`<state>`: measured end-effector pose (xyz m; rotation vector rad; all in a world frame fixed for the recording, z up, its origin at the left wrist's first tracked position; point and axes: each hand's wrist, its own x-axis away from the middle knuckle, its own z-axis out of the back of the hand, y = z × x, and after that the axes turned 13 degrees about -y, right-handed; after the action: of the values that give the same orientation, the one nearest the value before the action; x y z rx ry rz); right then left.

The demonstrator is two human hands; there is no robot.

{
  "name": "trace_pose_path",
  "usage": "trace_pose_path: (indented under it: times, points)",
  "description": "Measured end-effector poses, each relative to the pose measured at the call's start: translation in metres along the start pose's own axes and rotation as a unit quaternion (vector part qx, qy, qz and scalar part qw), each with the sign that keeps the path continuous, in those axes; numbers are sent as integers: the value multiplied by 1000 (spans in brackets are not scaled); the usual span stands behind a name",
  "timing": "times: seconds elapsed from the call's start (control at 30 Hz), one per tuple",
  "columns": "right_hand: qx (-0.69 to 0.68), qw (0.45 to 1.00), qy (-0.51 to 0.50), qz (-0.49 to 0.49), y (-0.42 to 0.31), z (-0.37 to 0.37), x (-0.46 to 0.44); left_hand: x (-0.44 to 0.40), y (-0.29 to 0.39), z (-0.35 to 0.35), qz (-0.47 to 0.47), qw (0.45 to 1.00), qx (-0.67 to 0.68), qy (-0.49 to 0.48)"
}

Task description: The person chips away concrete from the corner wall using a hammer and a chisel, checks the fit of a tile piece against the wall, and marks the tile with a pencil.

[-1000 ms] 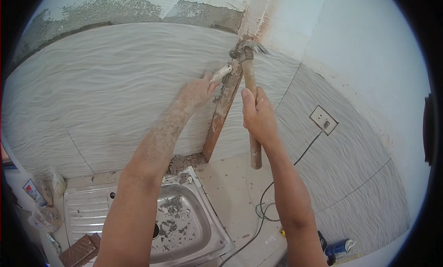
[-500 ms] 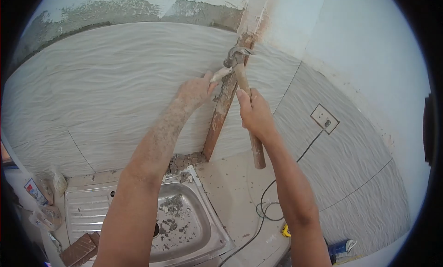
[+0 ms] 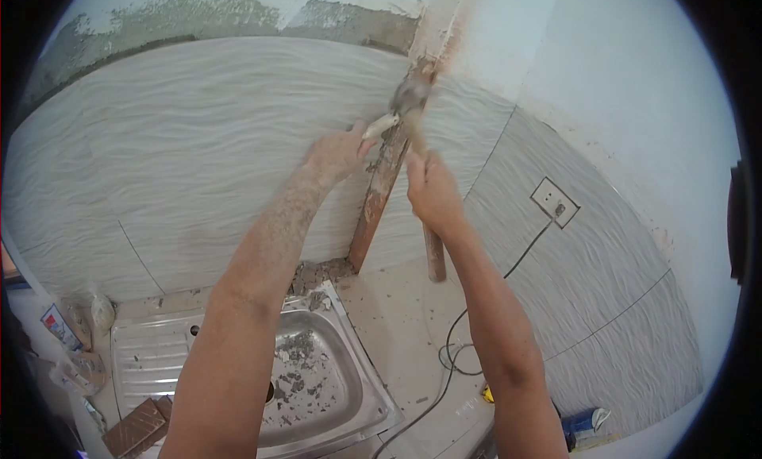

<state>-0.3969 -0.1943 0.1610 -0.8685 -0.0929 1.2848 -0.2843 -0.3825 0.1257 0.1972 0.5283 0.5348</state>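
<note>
My left hand [image 3: 341, 153] grips a pale, whitish handle [image 3: 381, 126] whose end points up and right at the wall's inner corner. My right hand [image 3: 434, 190] is closed round the wooden handle of a claw hammer [image 3: 436, 256]. The hammer's head is smeared by motion and overlaps the bare strip, just above the pale handle's end; I cannot tell if they touch. Between the wavy tiles runs an exposed brownish strip [image 3: 375, 210] with rough mortar on it. Any blade on the pale handle is hidden.
A steel sink [image 3: 349, 364] holds mortar crumbs. More rubble [image 3: 317, 274] lies at the strip's foot. A black cable [image 3: 520, 260] hangs from a wall socket [image 3: 556, 202] onto the counter. Brown blocks [image 3: 135, 430] sit bottom left, a blue tube [image 3: 583, 421] bottom right.
The hammer has swung left and down from the corner toward the pale handle's end, and its head is now blurred. My left hand has stayed nearly still.
</note>
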Motion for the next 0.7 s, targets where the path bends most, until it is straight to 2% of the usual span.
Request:
trace_pose_path:
  times: [0.03, 0.17, 0.23, 0.33, 0.47, 0.53, 0.7]
  points:
    - [34, 999, -26, -18, -4, 3, -7, -3, 2, 8, 5, 1000, -11, -6]
    - [12, 1000, -14, 8, -24, 10, 5, -1, 1, 7, 8, 1000, -6, 0]
    - [12, 998, 47, 48, -35, 5, 15, 1, 2, 4, 7, 1000, -7, 5]
    - [56, 998, -6, -26, -2, -10, 3, 1, 4, 5, 14, 1000, -9, -16]
    - [-18, 999, -22, -20, -16, -3, 9, 5, 1, 4, -2, 1000, -6, 5]
    - [-20, 998, 34, 50, -26, 0, 16, 4, -1, 4, 27, 998, 57, 24]
    - [-37, 998, 21, 41, -30, 11, 15, 3, 3, 3, 23, 999, 25, 9]
